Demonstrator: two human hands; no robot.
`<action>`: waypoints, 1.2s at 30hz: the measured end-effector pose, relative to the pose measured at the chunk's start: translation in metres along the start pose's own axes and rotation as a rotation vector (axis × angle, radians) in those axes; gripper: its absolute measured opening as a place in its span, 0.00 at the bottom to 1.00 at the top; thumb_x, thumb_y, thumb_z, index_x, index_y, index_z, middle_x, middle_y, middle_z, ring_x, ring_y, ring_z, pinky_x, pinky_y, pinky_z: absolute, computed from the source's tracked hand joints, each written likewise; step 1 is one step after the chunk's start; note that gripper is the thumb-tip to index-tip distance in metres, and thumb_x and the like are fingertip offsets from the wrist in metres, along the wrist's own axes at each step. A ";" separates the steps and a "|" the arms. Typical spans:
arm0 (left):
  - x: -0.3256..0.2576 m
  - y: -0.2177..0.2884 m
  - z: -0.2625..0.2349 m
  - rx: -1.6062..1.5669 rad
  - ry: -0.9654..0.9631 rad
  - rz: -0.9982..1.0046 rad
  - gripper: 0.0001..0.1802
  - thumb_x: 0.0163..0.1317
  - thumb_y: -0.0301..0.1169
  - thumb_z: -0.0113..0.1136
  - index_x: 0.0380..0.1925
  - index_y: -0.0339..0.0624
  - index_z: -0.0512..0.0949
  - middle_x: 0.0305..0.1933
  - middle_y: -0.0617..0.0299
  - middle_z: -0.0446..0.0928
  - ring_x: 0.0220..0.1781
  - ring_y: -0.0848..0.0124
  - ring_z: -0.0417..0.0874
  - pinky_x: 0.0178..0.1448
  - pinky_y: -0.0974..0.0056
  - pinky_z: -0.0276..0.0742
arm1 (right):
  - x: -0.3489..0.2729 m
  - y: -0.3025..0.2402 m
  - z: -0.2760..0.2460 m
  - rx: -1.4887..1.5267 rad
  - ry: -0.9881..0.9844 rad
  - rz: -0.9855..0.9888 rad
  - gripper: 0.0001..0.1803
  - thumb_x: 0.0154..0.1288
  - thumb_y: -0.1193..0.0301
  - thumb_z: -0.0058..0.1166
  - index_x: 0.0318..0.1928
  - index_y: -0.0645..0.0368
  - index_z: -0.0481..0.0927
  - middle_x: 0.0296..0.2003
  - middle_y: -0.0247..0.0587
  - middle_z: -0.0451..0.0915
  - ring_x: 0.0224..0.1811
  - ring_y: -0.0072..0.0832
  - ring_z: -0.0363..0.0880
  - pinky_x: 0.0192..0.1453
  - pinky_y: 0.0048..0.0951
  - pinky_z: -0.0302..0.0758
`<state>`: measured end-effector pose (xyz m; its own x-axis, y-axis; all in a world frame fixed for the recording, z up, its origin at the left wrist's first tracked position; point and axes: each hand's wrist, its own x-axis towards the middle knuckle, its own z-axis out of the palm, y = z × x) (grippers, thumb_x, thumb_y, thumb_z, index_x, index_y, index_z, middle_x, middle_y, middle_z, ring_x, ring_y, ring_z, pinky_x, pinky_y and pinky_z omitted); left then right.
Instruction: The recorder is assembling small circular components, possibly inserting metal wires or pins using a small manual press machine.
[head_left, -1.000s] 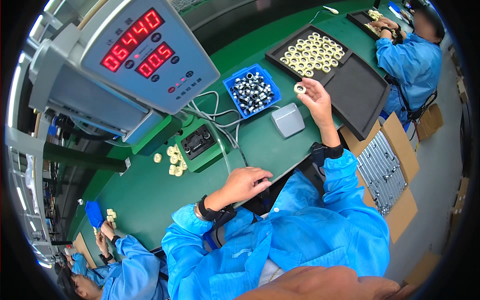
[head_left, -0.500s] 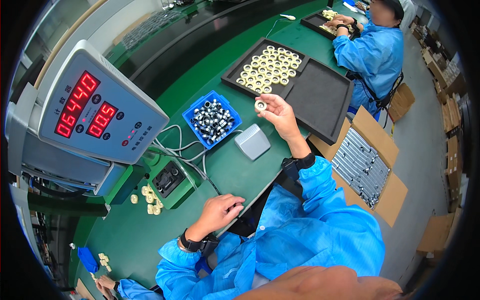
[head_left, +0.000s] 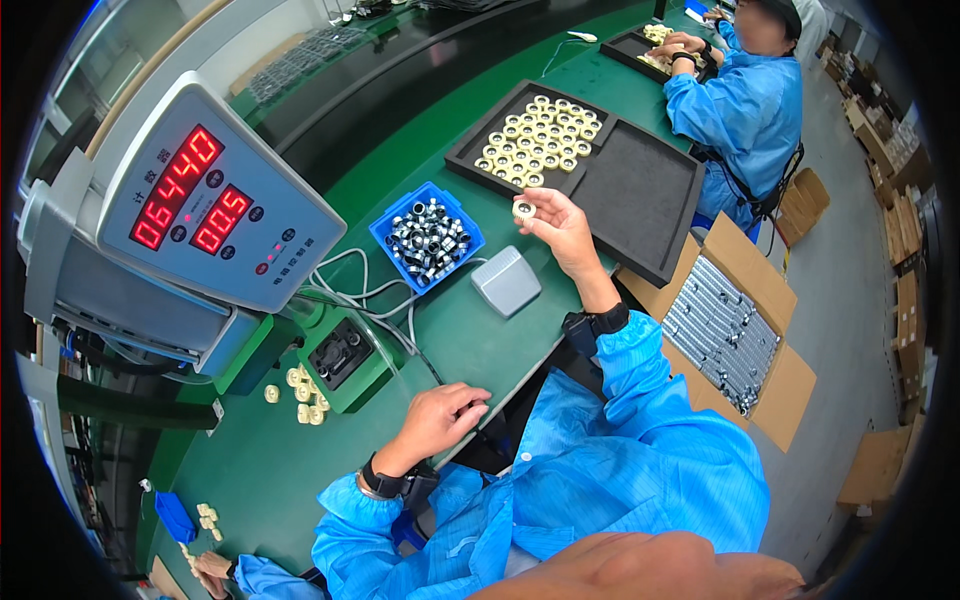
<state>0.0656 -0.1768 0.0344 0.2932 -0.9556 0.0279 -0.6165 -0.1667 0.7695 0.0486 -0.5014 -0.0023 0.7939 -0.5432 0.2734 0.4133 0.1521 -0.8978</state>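
My right hand (head_left: 563, 232) pinches a small cream ring-shaped part (head_left: 524, 210) with a metal centre between thumb and fingertips. It is held over the near edge of a black tray (head_left: 468, 152), whose left section holds rows of similar cream parts (head_left: 540, 135). My left hand (head_left: 438, 422) lies at the bench's front edge, fingers loosely bent and slightly apart, with nothing seen in it. Between my hands and the counter stand a blue bin (head_left: 378, 232) of metal sleeves (head_left: 428, 240) and a grey box-like pedal (head_left: 506, 282). Several loose cream parts (head_left: 304, 396) lie beside a green machine base (head_left: 366, 378).
A counter box (head_left: 235, 215) with red digits rises at the left. Grey cables (head_left: 352, 298) cross the green bench (head_left: 440, 335). At right stands an open carton (head_left: 790, 405) of metal parts. A co-worker (head_left: 735, 130) sits at the far right; another person's hand (head_left: 212, 570) shows lower left.
The view has shifted slightly, so the counter box appears a little farther right and lower. My right hand still holds the cream part near the tray; my left hand stays put.
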 end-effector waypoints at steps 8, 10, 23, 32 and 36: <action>-0.001 -0.002 0.001 -0.018 0.025 0.042 0.08 0.58 0.31 0.60 0.36 0.41 0.80 0.28 0.58 0.77 0.27 0.65 0.78 0.30 0.64 0.72 | 0.000 -0.002 0.002 -0.017 -0.003 0.013 0.22 0.59 0.81 0.55 0.55 0.66 0.70 0.50 0.46 0.77 0.42 0.26 0.80 0.44 0.25 0.78; -0.001 -0.004 0.002 -0.023 0.024 0.043 0.07 0.58 0.31 0.60 0.35 0.41 0.80 0.28 0.58 0.77 0.26 0.65 0.78 0.30 0.64 0.72 | 0.001 -0.002 0.001 -0.019 -0.002 0.016 0.22 0.59 0.81 0.55 0.56 0.66 0.70 0.50 0.47 0.77 0.41 0.26 0.80 0.43 0.25 0.78; -0.003 -0.008 0.003 0.014 0.015 0.060 0.05 0.58 0.30 0.58 0.30 0.40 0.78 0.27 0.57 0.77 0.28 0.60 0.78 0.31 0.61 0.72 | 0.001 -0.001 0.000 -0.038 0.001 0.014 0.23 0.59 0.82 0.53 0.56 0.67 0.69 0.50 0.47 0.77 0.41 0.26 0.80 0.44 0.26 0.78; -0.002 -0.006 0.002 0.020 0.019 0.062 0.06 0.58 0.31 0.58 0.30 0.40 0.78 0.26 0.56 0.76 0.28 0.59 0.78 0.31 0.60 0.72 | 0.000 -0.003 0.001 -0.037 0.009 0.025 0.23 0.59 0.82 0.54 0.56 0.67 0.69 0.50 0.48 0.77 0.42 0.27 0.80 0.45 0.26 0.78; -0.002 -0.007 0.002 0.025 0.005 0.053 0.06 0.59 0.33 0.57 0.29 0.43 0.78 0.29 0.58 0.77 0.30 0.57 0.79 0.32 0.57 0.73 | 0.001 -0.001 0.000 -0.041 0.006 0.022 0.23 0.59 0.82 0.54 0.56 0.67 0.69 0.50 0.48 0.77 0.42 0.26 0.80 0.45 0.26 0.78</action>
<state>0.0678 -0.1738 0.0275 0.2632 -0.9621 0.0714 -0.6493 -0.1219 0.7507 0.0487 -0.5019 -0.0009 0.7996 -0.5453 0.2514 0.3772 0.1303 -0.9169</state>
